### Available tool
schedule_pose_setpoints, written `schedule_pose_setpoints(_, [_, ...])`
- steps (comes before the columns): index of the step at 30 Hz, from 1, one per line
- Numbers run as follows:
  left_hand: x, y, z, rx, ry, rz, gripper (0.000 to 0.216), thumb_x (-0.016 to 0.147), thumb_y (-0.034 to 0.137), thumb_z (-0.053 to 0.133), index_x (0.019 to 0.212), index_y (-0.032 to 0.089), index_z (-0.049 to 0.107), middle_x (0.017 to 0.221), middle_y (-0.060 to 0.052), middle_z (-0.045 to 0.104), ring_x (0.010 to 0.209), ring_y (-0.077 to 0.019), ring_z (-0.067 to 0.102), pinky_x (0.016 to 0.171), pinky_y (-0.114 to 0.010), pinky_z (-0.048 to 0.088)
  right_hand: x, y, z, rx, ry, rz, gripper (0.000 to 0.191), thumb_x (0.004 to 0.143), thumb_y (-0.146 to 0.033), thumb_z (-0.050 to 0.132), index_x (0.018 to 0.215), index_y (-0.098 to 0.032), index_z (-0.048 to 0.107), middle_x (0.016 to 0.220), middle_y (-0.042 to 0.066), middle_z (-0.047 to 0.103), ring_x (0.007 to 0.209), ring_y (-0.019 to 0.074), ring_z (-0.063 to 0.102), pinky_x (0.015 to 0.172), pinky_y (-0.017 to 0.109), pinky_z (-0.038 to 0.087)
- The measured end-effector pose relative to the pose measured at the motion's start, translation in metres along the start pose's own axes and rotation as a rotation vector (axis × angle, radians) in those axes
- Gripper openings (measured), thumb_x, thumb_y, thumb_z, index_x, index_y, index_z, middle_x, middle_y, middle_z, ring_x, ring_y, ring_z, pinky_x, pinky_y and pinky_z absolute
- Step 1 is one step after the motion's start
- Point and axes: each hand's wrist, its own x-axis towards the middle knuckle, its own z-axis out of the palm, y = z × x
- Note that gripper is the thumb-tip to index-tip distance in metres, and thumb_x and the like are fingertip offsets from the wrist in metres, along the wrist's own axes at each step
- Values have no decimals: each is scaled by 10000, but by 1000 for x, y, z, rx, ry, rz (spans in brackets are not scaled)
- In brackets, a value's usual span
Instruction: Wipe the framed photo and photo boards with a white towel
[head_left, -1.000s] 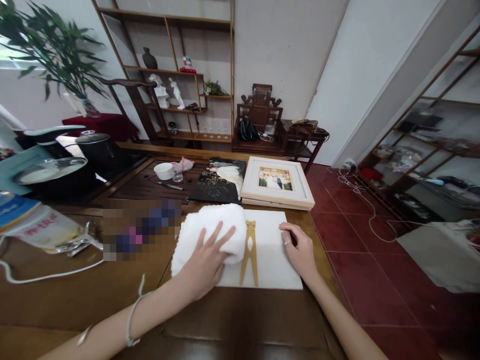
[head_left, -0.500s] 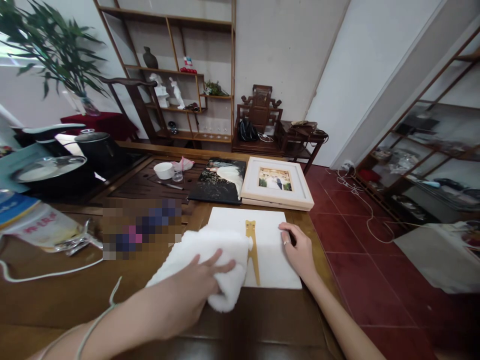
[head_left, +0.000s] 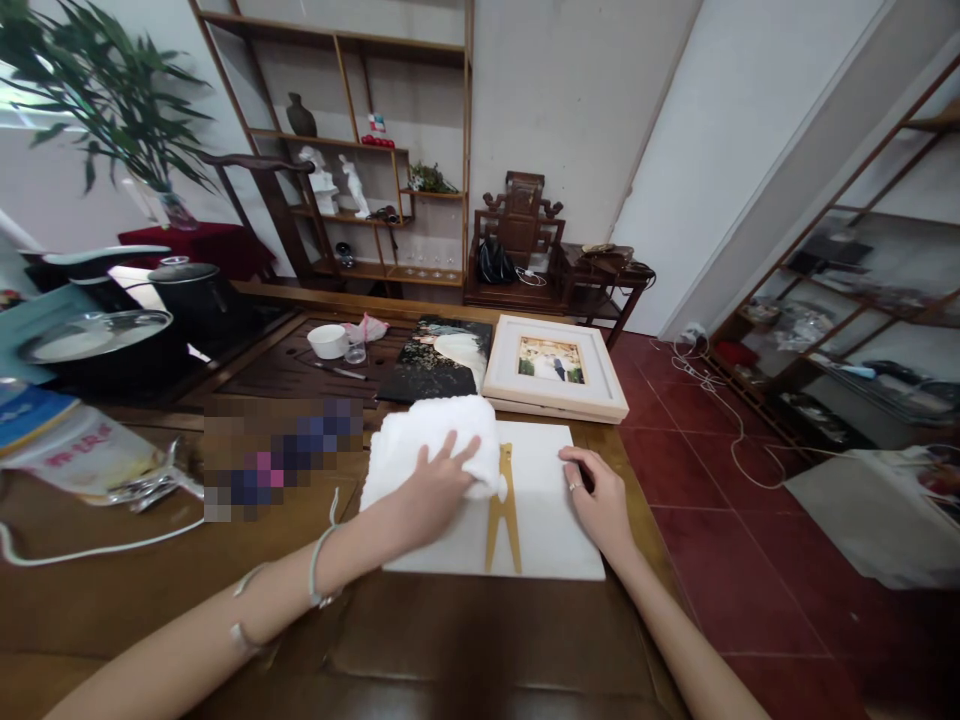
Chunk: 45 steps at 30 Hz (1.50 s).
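A white board (head_left: 549, 530) lies near the table's right edge, bearing a narrow gold shape (head_left: 504, 510) with two long legs. My left hand (head_left: 442, 490) lies on a folded white towel (head_left: 405, 440), its fingers spread over the cloth. The towel covers the board's upper left part and hides some of the gold shape. At the board's right edge is my right hand (head_left: 600, 500), a ring on one finger. Its fingers are bent over that edge, with a fingertip on the white surface.
Behind the board are a white picture frame (head_left: 495, 390) and a dark picture panel (head_left: 420, 370). A white bowl (head_left: 328, 341) stands on the tea tray. At left are a plastic packet (head_left: 82, 450), a lidded pan (head_left: 97, 340) and a black pot (head_left: 187, 290).
My left hand and the towel have moved forward, away from me, uncovering the board's lower left part and the second gold leg. My right hand has stayed at the edge.
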Motion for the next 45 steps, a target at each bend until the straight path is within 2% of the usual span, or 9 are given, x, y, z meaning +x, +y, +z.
schedule_pose_setpoints(5, [-43, 41, 5, 88, -238, 137, 633, 600, 45, 675, 1214, 173, 593, 1513, -172, 132, 1334, -479, 156, 945, -632, 375, 0, -2, 0, -5, -9, -6, 204, 821, -195, 470, 940, -199, 635, 1001, 69, 663, 983, 225, 597, 893, 370, 435])
schedule_pose_setpoints(9, [-58, 50, -1, 51, -318, 216, 630, 552, 88, 753, 1165, 166, 631, 1518, -168, 99, 1337, -484, 126, 969, -620, 361, 1, -4, 1, -13, -8, -20, 201, 822, -191, 469, 938, -201, 633, 1003, 68, 658, 987, 224, 594, 895, 368, 434])
schedule_pose_setpoints(14, [-41, 31, -10, 14, -172, 176, 600, 621, -2, 637, 1182, 206, 596, 1527, -100, 166, 1358, -410, 177, 1013, -558, 351, 1, -2, 1, -19, -11, -23, 200, 820, -187, 468, 935, -200, 631, 996, 67, 659, 981, 222, 595, 891, 367, 436])
schedule_pose_setpoints(21, [14, 0, 23, -84, 231, 137, 675, 660, -100, 407, 1263, 187, 508, 1538, -100, 117, 1384, -381, 87, 1045, -615, 244, 1, -1, 0, -32, -11, -31, 208, 811, -178, 462, 927, -203, 633, 994, 68, 662, 983, 229, 597, 895, 381, 437])
schedule_pose_setpoints(27, [-5, 38, 45, -68, 179, 304, 459, 655, 76, 615, 1085, 231, 658, 1543, -49, 125, 1373, -435, -29, 1042, -697, 57, 1, -4, -1, -27, -4, -47, 218, 810, -170, 456, 926, -210, 636, 982, 69, 660, 974, 231, 597, 889, 383, 442])
schedule_pose_setpoints(32, [-35, 60, 63, -72, 171, 476, 276, 702, 226, 627, 966, 193, 700, 1547, -13, 107, 1371, -444, -39, 1055, -690, 38, 0, -5, -1, -36, -22, -54, 228, 817, -167, 455, 953, -211, 633, 1010, 69, 647, 998, 226, 585, 900, 378, 437])
schedule_pose_setpoints(36, [-19, 45, 53, -149, 211, 387, 443, 701, 112, 545, 1120, 231, 629, 1548, -6, 102, 1394, -374, -6, 1080, -635, 95, 1, -4, 0, -41, -13, -65, 222, 814, -162, 455, 939, -209, 633, 996, 68, 651, 989, 225, 587, 902, 380, 438])
schedule_pose_setpoints(42, [29, -3, 27, -334, 325, 215, 477, 776, 21, 385, 1178, 194, 574, 1487, -68, 309, 1402, -274, 127, 1103, -530, 176, 1, -2, 1, -38, -3, -64, 213, 804, -156, 462, 925, -204, 630, 993, 75, 658, 986, 230, 597, 904, 387, 443])
schedule_pose_setpoints(45, [33, -21, 21, -329, 245, 163, 456, 796, 27, 359, 1190, 144, 555, 1462, -121, 344, 1395, -289, 147, 1083, -540, 217, 0, -1, 1, -34, 0, -65, 212, 799, -155, 463, 924, -203, 629, 991, 76, 657, 982, 231, 600, 902, 392, 446])
